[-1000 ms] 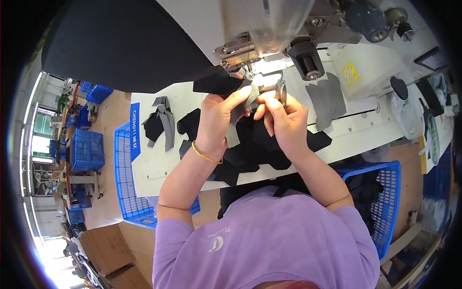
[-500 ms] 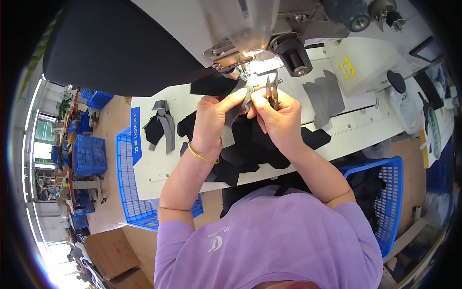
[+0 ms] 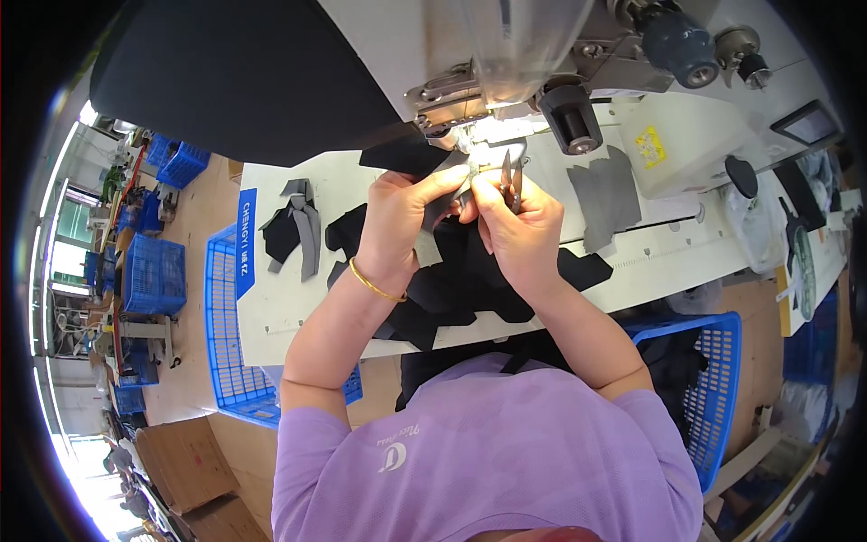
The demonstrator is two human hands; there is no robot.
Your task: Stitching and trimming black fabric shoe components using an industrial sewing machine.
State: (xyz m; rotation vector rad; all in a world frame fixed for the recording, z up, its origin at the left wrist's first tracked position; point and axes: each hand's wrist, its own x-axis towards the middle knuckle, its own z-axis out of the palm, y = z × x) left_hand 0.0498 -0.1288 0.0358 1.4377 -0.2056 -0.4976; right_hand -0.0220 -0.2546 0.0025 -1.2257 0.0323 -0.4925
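Note:
My left hand [image 3: 395, 221] pinches a small grey fabric piece [image 3: 465, 188] between thumb and fingers, just below the lit needle area of a sewing machine [image 3: 449, 113]. Close against it, my right hand [image 3: 524, 237] has its thumb and forefinger at the same cloth. Dark thread snips [image 3: 513, 181] are tucked in my right hand, their tips pointing up toward the machine. Fingers hide much of the fabric. Under my wrists, black fabric pieces [image 3: 442, 294] lie overlapping on the white sewing table [image 3: 280, 325].
Grey and black cut pieces [image 3: 293, 230] lie at the table's left; a stack of grey pieces [image 3: 607, 199] lies at right. Blue baskets stand below the table, left [image 3: 226, 334] and right [image 3: 722, 397]. Cardboard boxes [image 3: 185, 461] sit on the floor at lower left.
The whole view has shifted slightly. Both hands stay together by the needle area; the grey cloth shows less below my fingers than before. My right hand keeps the snips.

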